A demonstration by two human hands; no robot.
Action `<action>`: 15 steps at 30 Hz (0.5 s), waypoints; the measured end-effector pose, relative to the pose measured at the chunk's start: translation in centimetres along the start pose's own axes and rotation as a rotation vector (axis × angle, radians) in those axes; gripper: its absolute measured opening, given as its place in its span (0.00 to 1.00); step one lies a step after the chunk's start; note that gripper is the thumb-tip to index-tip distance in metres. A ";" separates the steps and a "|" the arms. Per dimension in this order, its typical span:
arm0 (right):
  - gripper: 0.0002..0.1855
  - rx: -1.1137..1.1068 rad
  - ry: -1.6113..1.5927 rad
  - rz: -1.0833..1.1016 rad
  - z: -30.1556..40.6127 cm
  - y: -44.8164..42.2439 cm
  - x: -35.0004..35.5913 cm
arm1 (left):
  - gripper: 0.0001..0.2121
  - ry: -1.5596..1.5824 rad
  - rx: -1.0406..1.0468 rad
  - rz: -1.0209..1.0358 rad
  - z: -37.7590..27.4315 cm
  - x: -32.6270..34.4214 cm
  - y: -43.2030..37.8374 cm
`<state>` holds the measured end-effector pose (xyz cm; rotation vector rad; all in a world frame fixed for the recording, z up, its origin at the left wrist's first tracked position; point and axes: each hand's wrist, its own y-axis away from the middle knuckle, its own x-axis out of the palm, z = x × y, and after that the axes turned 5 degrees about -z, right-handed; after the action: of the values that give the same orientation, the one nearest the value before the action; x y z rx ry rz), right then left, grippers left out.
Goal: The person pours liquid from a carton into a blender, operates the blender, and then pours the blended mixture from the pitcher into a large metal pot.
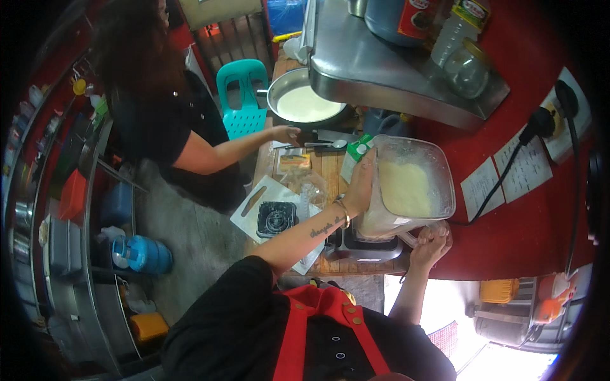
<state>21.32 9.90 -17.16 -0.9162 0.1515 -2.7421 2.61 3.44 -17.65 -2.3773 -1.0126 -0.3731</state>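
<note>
A clear square blender jar (417,178) stands at or just above its dark blender base (364,251); I cannot tell whether it is seated. Pale yellow contents fill part of it, and residue clouds the walls. My left hand (360,183), below which a bracelet circles the wrist, presses against the jar's left side. On the near right, my right hand (431,243) grips the jar's handle (409,239). The black square blender lid (276,218) lies on a white cutting board (255,190) to the left. Behind my left hand stands a green and white carton (356,155).
Beyond the jar sits a steel pan (305,102) of pale liquid, near a spoon (329,144) and a yellow packet (294,163). A co-worker's hand (286,135) reaches over the wooden table (333,176). A steel shelf (381,62) overhangs the back; a black cord (503,181) hangs right.
</note>
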 end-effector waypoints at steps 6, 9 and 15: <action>0.17 -0.019 0.067 -0.100 2.4 -0.1 1.7 | 0.24 -0.335 0.121 -0.001 -6.1 3.0 -0.2; 0.19 -0.055 0.097 -0.043 3.5 -0.7 1.8 | 0.26 -0.330 0.217 -0.034 -7.4 3.8 -0.3; 0.22 -0.022 0.125 -0.069 6.3 0.1 3.9 | 0.29 -0.140 0.183 -0.079 -9.7 4.2 -0.2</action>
<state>22.13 8.63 -9.86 -0.7692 0.1765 -2.8674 4.92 0.53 -7.74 -2.2280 -1.1543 -0.1368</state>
